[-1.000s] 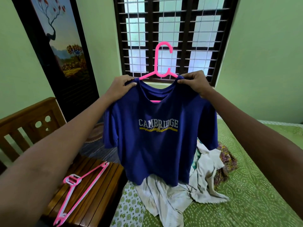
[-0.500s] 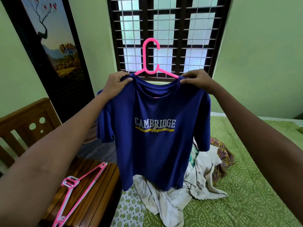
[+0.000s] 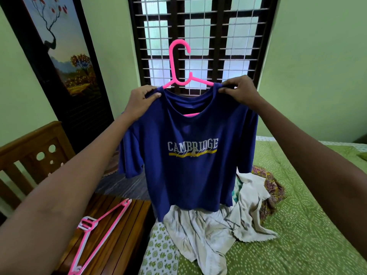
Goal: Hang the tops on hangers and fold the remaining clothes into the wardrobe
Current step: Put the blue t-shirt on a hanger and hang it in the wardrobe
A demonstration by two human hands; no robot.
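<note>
A blue T-shirt printed "CAMBRIDGE" hangs on a pink hanger, held up in front of the window. My left hand pinches the shirt's left shoulder and my right hand pinches its right shoulder, both over the hanger's arms. The hook stands free above the collar. Below the shirt, a pile of clothes lies on the green bed: a pale cream garment on top and a patterned one behind it.
Spare pink hangers lie on a wooden slatted bench at lower left. A wooden headboard stands at the left. A barred window is straight ahead, and a dark door with a painted tree panel is to its left.
The shirt on its hanger has drifted slightly left and up, and the hanger's hook has turned to face the other way. Both hands keep their hold on the shoulders.
</note>
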